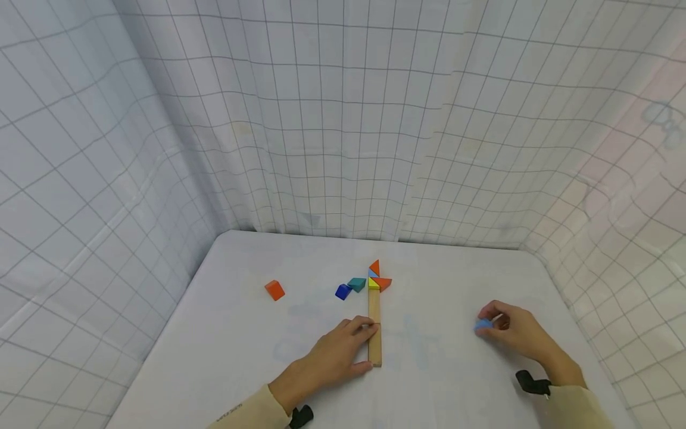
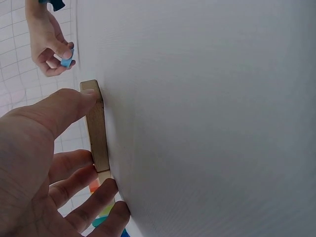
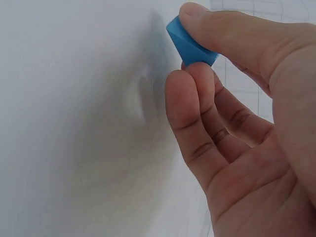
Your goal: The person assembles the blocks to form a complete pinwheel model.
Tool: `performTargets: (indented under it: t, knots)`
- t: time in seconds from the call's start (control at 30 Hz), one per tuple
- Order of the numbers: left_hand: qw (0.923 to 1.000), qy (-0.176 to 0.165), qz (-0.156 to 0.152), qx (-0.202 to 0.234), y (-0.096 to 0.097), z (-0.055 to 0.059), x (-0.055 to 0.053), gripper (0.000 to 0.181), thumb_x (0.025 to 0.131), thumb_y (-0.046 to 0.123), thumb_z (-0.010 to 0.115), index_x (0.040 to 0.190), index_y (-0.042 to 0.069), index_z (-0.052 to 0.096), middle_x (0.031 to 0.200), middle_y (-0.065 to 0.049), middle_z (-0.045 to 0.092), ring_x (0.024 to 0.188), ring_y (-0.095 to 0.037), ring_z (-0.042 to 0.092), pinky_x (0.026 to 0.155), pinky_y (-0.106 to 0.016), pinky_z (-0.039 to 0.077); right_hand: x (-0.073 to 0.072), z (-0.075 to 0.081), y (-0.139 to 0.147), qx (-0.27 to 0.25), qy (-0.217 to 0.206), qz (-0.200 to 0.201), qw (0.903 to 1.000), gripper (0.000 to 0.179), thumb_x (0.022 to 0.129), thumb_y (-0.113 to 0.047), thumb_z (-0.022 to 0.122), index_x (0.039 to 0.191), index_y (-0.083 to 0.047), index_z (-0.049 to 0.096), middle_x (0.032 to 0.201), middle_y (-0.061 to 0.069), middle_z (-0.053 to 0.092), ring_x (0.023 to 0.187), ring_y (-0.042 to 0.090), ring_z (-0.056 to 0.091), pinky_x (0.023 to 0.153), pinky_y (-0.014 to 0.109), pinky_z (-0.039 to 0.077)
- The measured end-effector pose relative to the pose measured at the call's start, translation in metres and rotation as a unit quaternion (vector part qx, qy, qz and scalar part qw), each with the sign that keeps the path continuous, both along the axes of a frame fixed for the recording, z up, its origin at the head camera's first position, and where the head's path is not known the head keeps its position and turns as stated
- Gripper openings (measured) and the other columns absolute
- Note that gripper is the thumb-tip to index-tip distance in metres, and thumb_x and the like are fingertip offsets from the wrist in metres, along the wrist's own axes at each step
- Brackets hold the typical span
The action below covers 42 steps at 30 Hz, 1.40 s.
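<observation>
Light blue block [image 3: 190, 43], pinched between the thumb and fingertips of the right hand [image 1: 514, 328], on the person's right side of the surface [image 1: 429, 375]; whether it touches the surface cannot be told from here. The two hands are well apart. The left hand [image 1: 334, 354] rests along the near strip [image 1: 376, 351], its thumb on the end toward the person and its other fingers spread loosely, a fingertip at the joint with the far strip [image 1: 374, 307]. The strips, both of bare wood, lie end to end in one line leading away from the person. At the far strip's outer end sits a yellow triangle [image 1: 373, 285]; beyond it, a blue triangle [image 1: 372, 274] and an upper orange triangle [image 1: 376, 267]. A side orange triangle [image 1: 383, 283] points off to the right. Left of the row, a teal block [image 1: 356, 284] lies beside a dark blue block [image 1: 343, 291]; farther left, well apart, is an orange block [image 1: 275, 290]. White cloth [image 1: 364, 119] with a dark grid hangs behind and at both sides.
</observation>
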<state>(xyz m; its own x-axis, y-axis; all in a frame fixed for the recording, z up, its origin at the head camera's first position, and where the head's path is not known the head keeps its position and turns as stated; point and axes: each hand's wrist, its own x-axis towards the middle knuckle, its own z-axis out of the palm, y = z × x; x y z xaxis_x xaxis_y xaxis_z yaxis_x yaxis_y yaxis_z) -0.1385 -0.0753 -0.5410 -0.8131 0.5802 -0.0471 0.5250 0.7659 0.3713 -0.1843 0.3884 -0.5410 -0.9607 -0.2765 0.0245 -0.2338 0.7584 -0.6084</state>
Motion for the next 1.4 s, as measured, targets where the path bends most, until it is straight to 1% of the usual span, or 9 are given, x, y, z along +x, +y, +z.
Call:
performTargets:
  t: [0.17, 0.3, 0.43, 0.67, 0.8, 0.93, 1.17, 1.27, 1.4]
  knots:
    - [0.9999, 0.011, -0.003, 0.004, 0.000, -0.003, 0.000, 0.077, 0.104, 0.044, 0.091, 0.171, 0.021, 0.061, 0.171, 0.004, 0.056, 0.143, -0.020, 0.064, 0.109, -0.036, 0.067, -0.011, -0.002, -0.014, -0.017, 0.023, 0.015, 0.9995, 0.023, 0.100, -0.024, 0.095, 0.118, -0.023, 0.081, 0.116, -0.004, 0.084, 0.091, -0.003, 0.072, 0.081, 0.023, 0.063]
    - [0.9998, 0.018, -0.006, 0.005, -0.001, -0.007, -0.001, 0.076, 0.104, 0.045, 0.090, 0.171, 0.021, 0.061, 0.171, 0.005, 0.056, 0.141, -0.019, 0.065, 0.108, -0.035, 0.067, -0.018, -0.003, -0.027, -0.029, 0.038, 0.032, 0.9983, 0.023, 0.101, -0.022, 0.094, 0.122, -0.022, 0.084, 0.117, -0.004, 0.085, 0.090, -0.001, 0.073, 0.080, 0.024, 0.064]
    - [0.9999, 0.014, -0.005, 0.004, -0.001, -0.010, -0.003, 0.076, 0.104, 0.045, 0.090, 0.171, 0.021, 0.061, 0.171, 0.005, 0.056, 0.140, -0.019, 0.065, 0.105, -0.034, 0.067, -0.026, -0.001, -0.043, -0.045, 0.037, 0.044, 0.9974, 0.024, 0.101, -0.020, 0.094, 0.123, -0.022, 0.084, 0.119, -0.004, 0.086, 0.091, 0.000, 0.074, 0.081, 0.025, 0.065]
    - [0.9999, 0.012, 0.003, -0.001, -0.001, -0.011, -0.003, 0.077, 0.104, 0.046, 0.090, 0.171, 0.022, 0.061, 0.172, 0.006, 0.055, 0.141, -0.018, 0.065, 0.107, -0.034, 0.067, -0.043, 0.007, -0.075, -0.081, 0.039, 0.078, 0.9929, 0.023, 0.105, -0.019, 0.090, 0.126, -0.021, 0.082, 0.124, 0.002, 0.085, 0.096, 0.005, 0.080, 0.082, 0.025, 0.067]
    - [0.9999, 0.014, 0.002, -0.001, -0.001, -0.009, -0.003, 0.077, 0.103, 0.045, 0.091, 0.171, 0.022, 0.061, 0.172, 0.005, 0.055, 0.142, -0.019, 0.065, 0.108, -0.034, 0.067, -0.052, 0.015, -0.092, -0.095, 0.024, 0.088, 0.9913, 0.024, 0.107, -0.018, 0.088, 0.129, -0.021, 0.080, 0.128, 0.003, 0.084, 0.103, 0.010, 0.082, 0.089, 0.023, 0.067]
    - [1.0000, 0.009, 0.001, 0.001, 0.000, -0.006, -0.002, 0.077, 0.103, 0.044, 0.091, 0.170, 0.021, 0.062, 0.172, 0.004, 0.056, 0.142, -0.020, 0.065, 0.109, -0.036, 0.067, -0.059, 0.023, -0.108, -0.102, 0.020, 0.093, 0.9902, 0.025, 0.107, -0.015, 0.087, 0.131, -0.019, 0.079, 0.129, 0.004, 0.083, 0.105, 0.013, 0.084, 0.094, 0.023, 0.067]
    - [1.0000, 0.003, 0.006, -0.005, 0.000, -0.005, -0.003, 0.078, 0.103, 0.047, 0.091, 0.171, 0.023, 0.061, 0.173, 0.006, 0.055, 0.144, -0.019, 0.064, 0.110, -0.037, 0.067, -0.068, 0.034, -0.129, -0.096, 0.061, 0.113, 0.9871, 0.036, 0.106, -0.010, 0.086, 0.141, -0.014, 0.080, 0.134, 0.004, 0.083, 0.103, 0.016, 0.085, 0.089, 0.027, 0.069]
    - [1.0000, 0.003, 0.006, -0.006, 0.001, -0.006, -0.003, 0.078, 0.103, 0.047, 0.091, 0.171, 0.023, 0.061, 0.173, 0.005, 0.055, 0.144, -0.019, 0.064, 0.111, -0.037, 0.067, -0.071, 0.035, -0.136, -0.096, 0.078, 0.127, 0.9842, 0.034, 0.106, -0.008, 0.086, 0.139, -0.013, 0.080, 0.133, 0.005, 0.083, 0.106, 0.022, 0.086, 0.092, 0.030, 0.071]
    - [1.0000, -0.001, 0.005, -0.005, 0.001, -0.007, -0.004, 0.079, 0.102, 0.047, 0.091, 0.171, 0.024, 0.061, 0.174, 0.005, 0.055, 0.144, -0.020, 0.064, 0.112, -0.038, 0.067, -0.074, 0.035, -0.144, -0.096, 0.083, 0.126, 0.9840, 0.031, 0.105, -0.008, 0.088, 0.133, -0.016, 0.080, 0.132, 0.006, 0.083, 0.110, 0.026, 0.088, 0.096, 0.035, 0.072]
